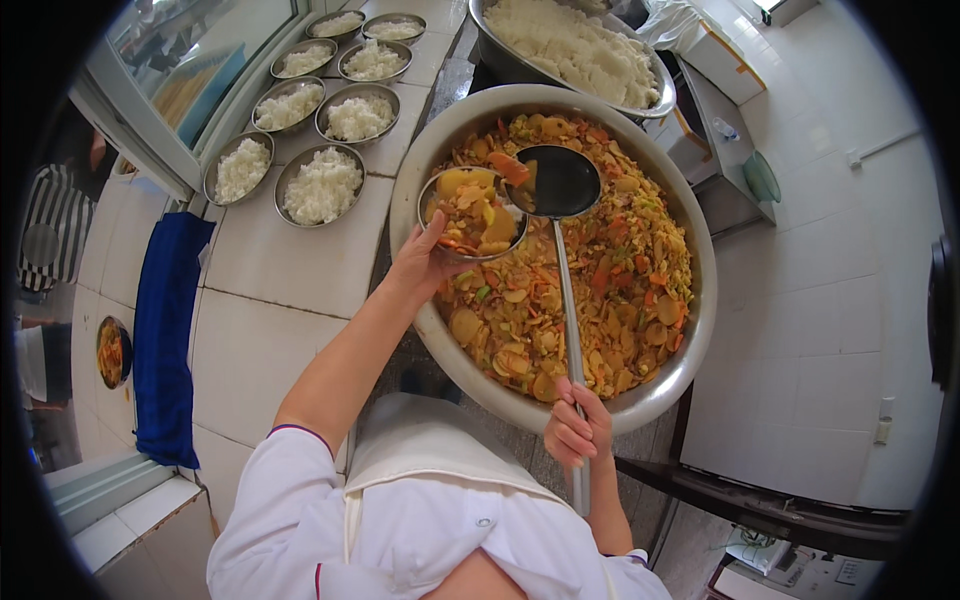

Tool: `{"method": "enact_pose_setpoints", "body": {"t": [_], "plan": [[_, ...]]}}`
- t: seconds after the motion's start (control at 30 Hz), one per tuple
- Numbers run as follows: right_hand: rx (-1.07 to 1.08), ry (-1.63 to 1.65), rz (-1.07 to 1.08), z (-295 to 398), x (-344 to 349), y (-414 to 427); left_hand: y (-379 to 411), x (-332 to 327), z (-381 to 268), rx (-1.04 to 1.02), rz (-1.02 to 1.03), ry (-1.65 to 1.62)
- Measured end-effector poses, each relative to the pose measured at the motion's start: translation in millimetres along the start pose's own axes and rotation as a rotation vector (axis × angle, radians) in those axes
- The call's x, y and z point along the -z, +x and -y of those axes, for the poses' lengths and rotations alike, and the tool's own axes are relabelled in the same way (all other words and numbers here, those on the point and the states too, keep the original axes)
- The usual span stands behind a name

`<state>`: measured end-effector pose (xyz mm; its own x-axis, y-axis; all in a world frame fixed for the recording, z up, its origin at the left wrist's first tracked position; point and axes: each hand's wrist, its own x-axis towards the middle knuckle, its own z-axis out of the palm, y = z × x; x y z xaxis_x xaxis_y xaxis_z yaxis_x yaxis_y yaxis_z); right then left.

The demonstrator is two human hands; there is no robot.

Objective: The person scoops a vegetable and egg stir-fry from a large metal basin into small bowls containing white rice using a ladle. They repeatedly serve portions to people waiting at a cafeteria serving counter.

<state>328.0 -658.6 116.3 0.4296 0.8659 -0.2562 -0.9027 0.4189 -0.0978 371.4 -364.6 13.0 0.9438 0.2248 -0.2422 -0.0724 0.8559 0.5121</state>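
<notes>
My left hand (pixel 427 259) holds a metal bowl (pixel 493 257) by its rim and side, over the left part of a large metal basin (pixel 701 300). Sliced vegetables in sauce (pixel 472 210) fill most of the bowl, with a little white rice showing at its right. In my right hand (pixel 577 426) is the long handle of a metal ladle (pixel 562 184). The ladle's dark bowl meets the bowl's right edge, with a few vegetable pieces at its left lip. Beneath both lies a mixed vegetable stew (pixel 570 300) with potato and carrot slices.
Several metal bowls of rice (pixel 319 187) stand in two rows on the white tiled counter (pixel 285 270). A large basin of rice (pixel 664 82) sits beyond the stew. A blue cloth (pixel 169 337) lies over the window ledge, beside a filled bowl (pixel 112 352). Other people are partly visible at far left.
</notes>
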Motion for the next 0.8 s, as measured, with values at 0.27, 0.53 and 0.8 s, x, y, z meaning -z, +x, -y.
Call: {"method": "enact_pose_setpoints", "body": {"t": [0.27, 0.53, 0.8], "plan": [[0.118, 0.135, 0.134, 13, -8, 3, -6, -14, -6, 0.073, 0.145, 0.015], [0.308, -1.22, -0.816, 23, 64, 21, -70, -15, -76, -0.101, 0.038, -0.047], [0.146, -1.011, -0.709, 33, 86, 39, -211, 85, -238, -0.759, -0.526, 0.248]]}}
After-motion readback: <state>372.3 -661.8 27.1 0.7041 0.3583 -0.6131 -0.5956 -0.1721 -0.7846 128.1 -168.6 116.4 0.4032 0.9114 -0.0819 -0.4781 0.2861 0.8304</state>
